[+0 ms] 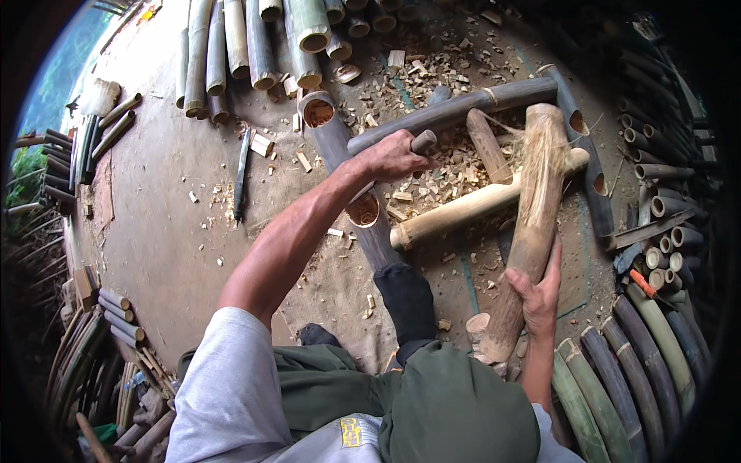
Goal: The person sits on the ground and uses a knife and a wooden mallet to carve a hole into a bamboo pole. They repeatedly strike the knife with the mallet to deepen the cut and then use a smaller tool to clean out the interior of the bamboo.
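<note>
My left hand (390,158) is closed around the round wooden handle of a chisel (423,142). Its thin blade slants down to a cut hole in a dark bamboo pole (333,143); the exact tip is hard to make out. My foot in a black sock (405,297) rests on the near end of that pole. In my right hand (538,297) is a thick wooden mallet (532,208), its far end frayed into fibres. The mallet stands apart from the chisel, crossing above a pale bamboo pole (455,214) that lies on the floor.
A dark crosswise pole (455,113) and another notched bamboo pole (593,174) lie beyond. Wood chips (455,174) litter the ground. A dark, narrow tool (242,177) lies left. Cut bamboo (251,46) is piled at the far side, with more bamboo (610,386) at the near right.
</note>
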